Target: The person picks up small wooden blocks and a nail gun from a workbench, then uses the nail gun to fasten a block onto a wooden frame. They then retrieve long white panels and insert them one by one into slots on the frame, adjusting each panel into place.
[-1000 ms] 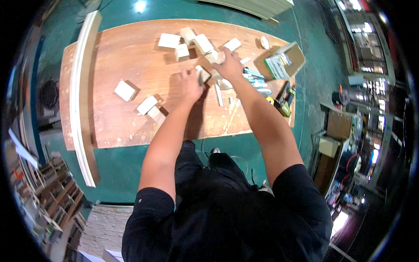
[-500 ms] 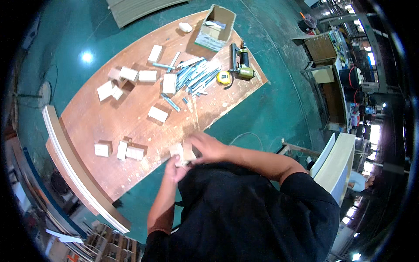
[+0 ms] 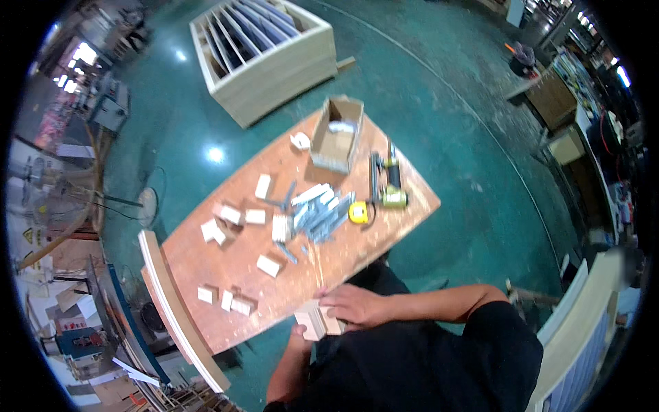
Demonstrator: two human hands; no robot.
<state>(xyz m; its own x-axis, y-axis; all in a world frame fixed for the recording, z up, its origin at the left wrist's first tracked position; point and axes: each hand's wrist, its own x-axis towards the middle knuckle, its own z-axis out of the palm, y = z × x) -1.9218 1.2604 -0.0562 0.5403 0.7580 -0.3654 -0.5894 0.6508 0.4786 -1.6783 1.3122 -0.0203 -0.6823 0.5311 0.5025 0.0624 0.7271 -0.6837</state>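
Note:
Close against my body, at the near edge of the wooden table (image 3: 302,290), I hold pale wooden blocks (image 3: 309,323) that appear to be pressed side by side. My left hand (image 3: 296,339) grips them at the lower left, its thumb on the block face. From the right, my right hand (image 3: 355,306) wraps its fingers over the top and far side. More wooden blocks (image 3: 270,266) lie scattered over the left half of the table, some leaning together. A pile of blue-grey and white strips (image 3: 321,216) spreads across the middle.
Right of the strips are a yellow tape measure (image 3: 358,212) and a nail gun (image 3: 394,181). An open cardboard box (image 3: 333,163) stands at the far end beside a small white object (image 3: 300,141). A long curved wooden piece (image 3: 175,309) borders the left edge. Beyond stands a slatted wooden cabinet (image 3: 274,86).
The view has tilted up, so the table sits lower and the cabinet beyond shows. Both hands still hold the blocks, whose broad face now shows more clearly. Nothing on the table has visibly moved.

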